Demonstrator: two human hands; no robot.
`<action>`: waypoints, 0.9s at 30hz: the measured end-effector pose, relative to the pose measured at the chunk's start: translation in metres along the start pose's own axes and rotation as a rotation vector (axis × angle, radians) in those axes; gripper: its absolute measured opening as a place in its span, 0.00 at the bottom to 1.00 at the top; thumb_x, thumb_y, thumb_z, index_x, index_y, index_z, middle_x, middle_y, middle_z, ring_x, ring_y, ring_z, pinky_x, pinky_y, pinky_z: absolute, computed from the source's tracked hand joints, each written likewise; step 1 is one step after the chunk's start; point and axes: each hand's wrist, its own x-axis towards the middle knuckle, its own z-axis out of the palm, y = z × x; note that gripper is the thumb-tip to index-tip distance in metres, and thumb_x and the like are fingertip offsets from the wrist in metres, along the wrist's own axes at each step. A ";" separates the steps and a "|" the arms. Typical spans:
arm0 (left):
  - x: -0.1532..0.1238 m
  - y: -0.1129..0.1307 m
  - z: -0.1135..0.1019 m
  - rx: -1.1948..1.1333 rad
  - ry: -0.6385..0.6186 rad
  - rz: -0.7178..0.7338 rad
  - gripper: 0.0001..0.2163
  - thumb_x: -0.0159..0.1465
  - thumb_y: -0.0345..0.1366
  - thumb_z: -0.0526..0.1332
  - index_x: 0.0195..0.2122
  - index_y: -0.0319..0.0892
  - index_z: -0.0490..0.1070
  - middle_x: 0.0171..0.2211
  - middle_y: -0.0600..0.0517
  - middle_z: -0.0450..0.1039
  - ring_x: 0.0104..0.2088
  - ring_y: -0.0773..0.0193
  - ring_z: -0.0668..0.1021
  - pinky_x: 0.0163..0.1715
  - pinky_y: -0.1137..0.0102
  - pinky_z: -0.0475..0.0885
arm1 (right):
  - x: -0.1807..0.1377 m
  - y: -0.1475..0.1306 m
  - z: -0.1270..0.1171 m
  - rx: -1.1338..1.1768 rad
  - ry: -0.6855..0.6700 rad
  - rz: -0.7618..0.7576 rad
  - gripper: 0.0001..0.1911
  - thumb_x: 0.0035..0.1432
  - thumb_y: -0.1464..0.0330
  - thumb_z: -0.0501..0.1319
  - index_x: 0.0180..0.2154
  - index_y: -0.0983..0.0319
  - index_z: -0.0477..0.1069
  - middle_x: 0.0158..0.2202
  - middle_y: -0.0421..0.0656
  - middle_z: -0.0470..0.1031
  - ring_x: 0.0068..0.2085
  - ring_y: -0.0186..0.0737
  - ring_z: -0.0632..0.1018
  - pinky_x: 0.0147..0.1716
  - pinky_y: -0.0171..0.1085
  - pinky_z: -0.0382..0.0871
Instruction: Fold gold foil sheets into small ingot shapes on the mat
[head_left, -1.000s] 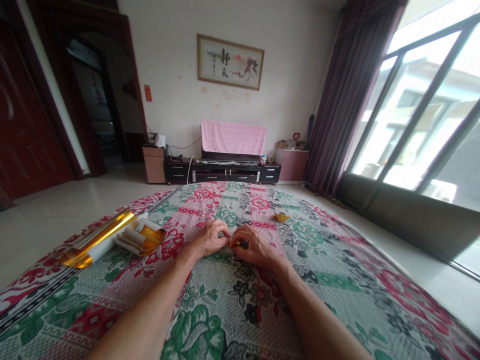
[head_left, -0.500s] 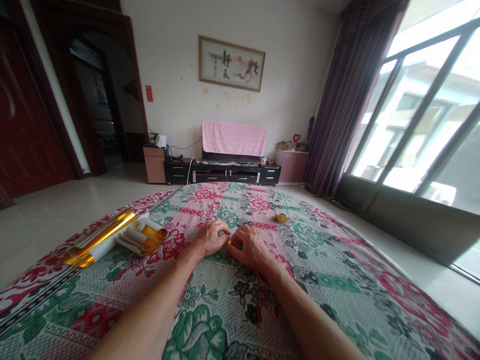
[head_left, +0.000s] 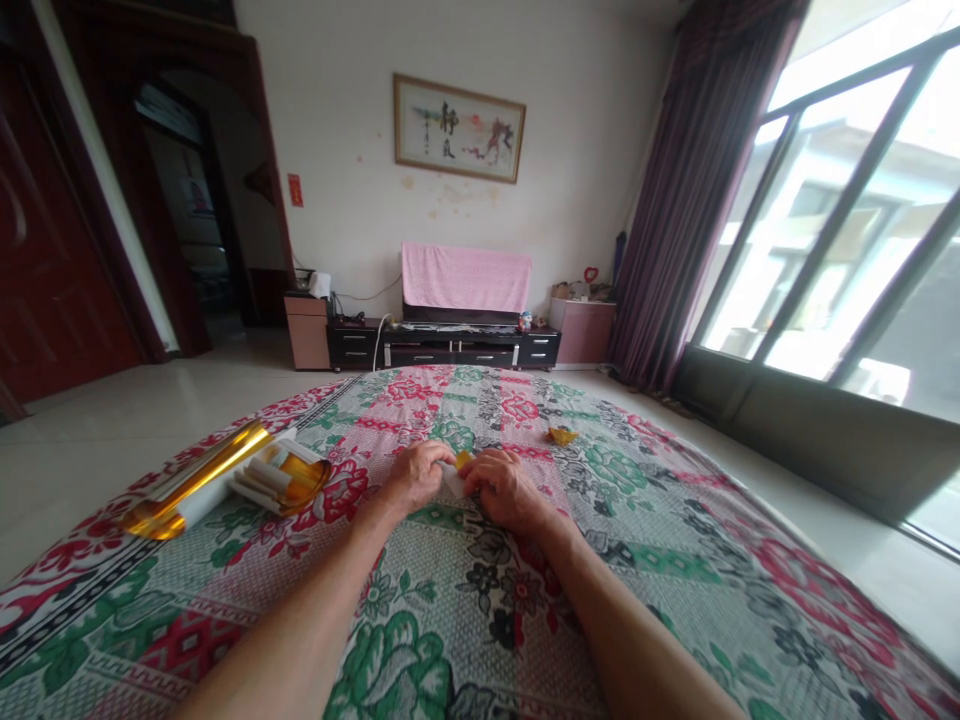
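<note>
Between my two hands is a small piece of gold-and-white paper, its white side turned toward me and a bit of gold showing at the top. My left hand pinches its left side with fingers closed. On the right side, my right hand grips it with curled fingers. Much of the paper is hidden behind the fingers. Beyond my right hand a small folded gold paper piece, boat-like in shape, rests on the flowered cloth.
To the left lie a loosely rolled gold sheet and a stack of folded gold-and-white papers. Past the table's rounded far edge stands a low black cabinet with a pink cloth above it. A window is at the right.
The paper between my hands has turned so more of its white side shows, with gold at the top. My right hand has shifted and tilted slightly; my left hand stays nearly in place.
</note>
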 end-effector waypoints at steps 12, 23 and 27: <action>-0.001 0.008 -0.007 0.142 -0.103 -0.067 0.21 0.47 0.21 0.50 0.38 0.45 0.74 0.38 0.53 0.74 0.40 0.63 0.72 0.44 0.70 0.66 | 0.002 0.003 0.001 0.169 0.057 0.038 0.18 0.43 0.84 0.48 0.29 0.62 0.70 0.38 0.43 0.72 0.40 0.33 0.72 0.41 0.32 0.64; -0.001 0.011 -0.013 -0.134 -0.107 -0.111 0.19 0.48 0.23 0.51 0.38 0.42 0.74 0.28 0.55 0.75 0.29 0.69 0.75 0.33 0.75 0.70 | 0.002 -0.016 -0.003 -0.068 -0.010 0.171 0.12 0.52 0.62 0.59 0.39 0.60 0.69 0.35 0.42 0.71 0.36 0.36 0.71 0.38 0.34 0.62; -0.001 0.007 -0.011 -0.205 -0.081 -0.160 0.16 0.51 0.26 0.52 0.38 0.42 0.74 0.27 0.55 0.75 0.29 0.69 0.75 0.32 0.75 0.70 | 0.004 -0.016 0.006 -0.175 -0.007 0.215 0.18 0.47 0.58 0.62 0.38 0.61 0.69 0.35 0.43 0.69 0.37 0.38 0.70 0.37 0.36 0.60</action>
